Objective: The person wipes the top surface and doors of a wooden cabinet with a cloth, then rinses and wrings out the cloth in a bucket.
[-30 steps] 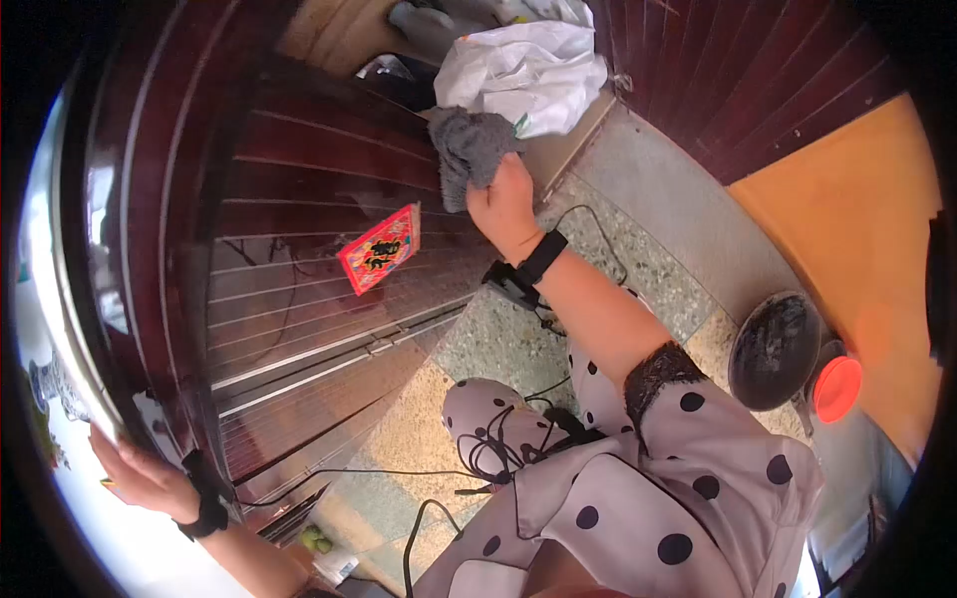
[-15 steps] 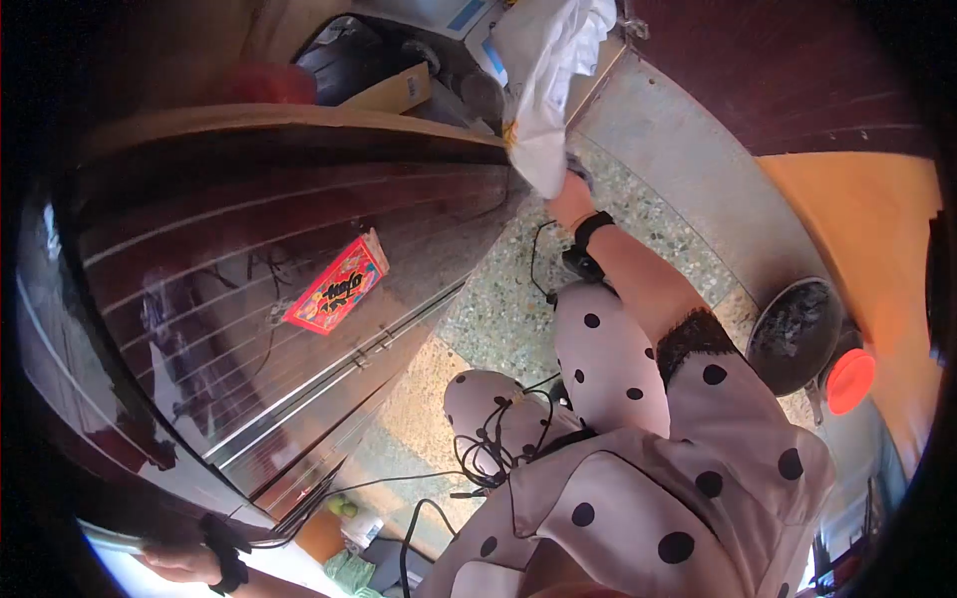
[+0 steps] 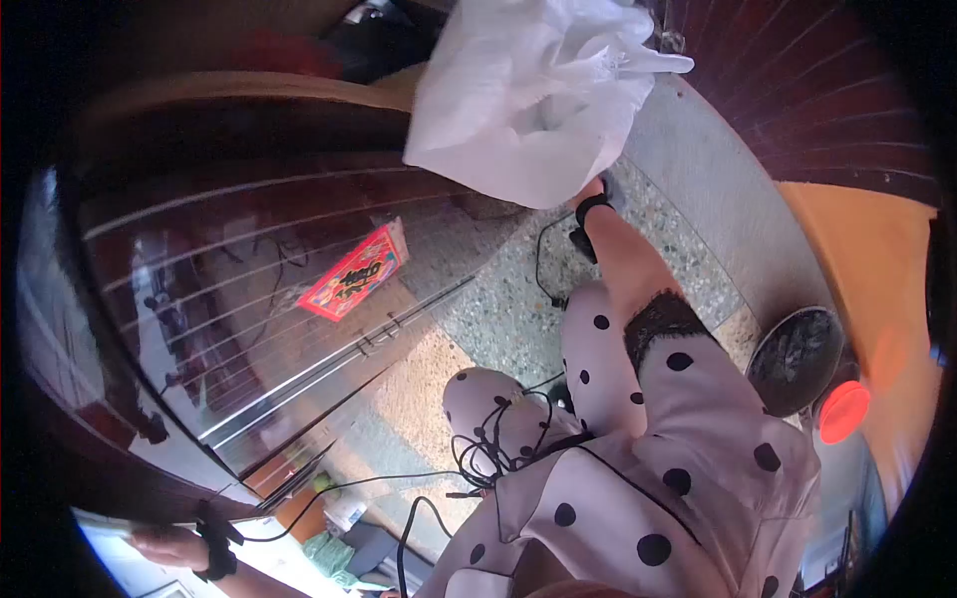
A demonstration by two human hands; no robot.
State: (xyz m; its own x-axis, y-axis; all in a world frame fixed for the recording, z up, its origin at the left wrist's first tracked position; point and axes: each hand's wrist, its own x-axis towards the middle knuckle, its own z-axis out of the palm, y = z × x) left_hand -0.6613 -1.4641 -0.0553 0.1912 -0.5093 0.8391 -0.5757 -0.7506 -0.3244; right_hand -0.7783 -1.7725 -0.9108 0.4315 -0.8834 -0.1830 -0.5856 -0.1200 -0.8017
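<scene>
My right hand (image 3: 595, 187) is mostly hidden behind a white plastic bag (image 3: 528, 110) that hangs over the cabinet's edge; its fingers and the grey cloth cannot be made out. At the lower left, my left hand (image 3: 169, 546) is blurred and rests at the edge of a dark, glossy door (image 3: 199, 259). A red paper sign (image 3: 356, 271) with black characters is on that door's face. Both wrists wear black bands.
A dark round pan (image 3: 796, 361) and a red round lid (image 3: 843, 412) are at the right, near an orange panel (image 3: 862, 269). Black cables (image 3: 498, 439) lie over my lap and trail left. Speckled tiles (image 3: 488, 309) cover the floor. A green bag (image 3: 327, 554) is at the bottom left.
The dark door has swung toward the lower left with my left hand. My right hand has moved down and right from the grey cloth, and the white bag has come forward over it.
</scene>
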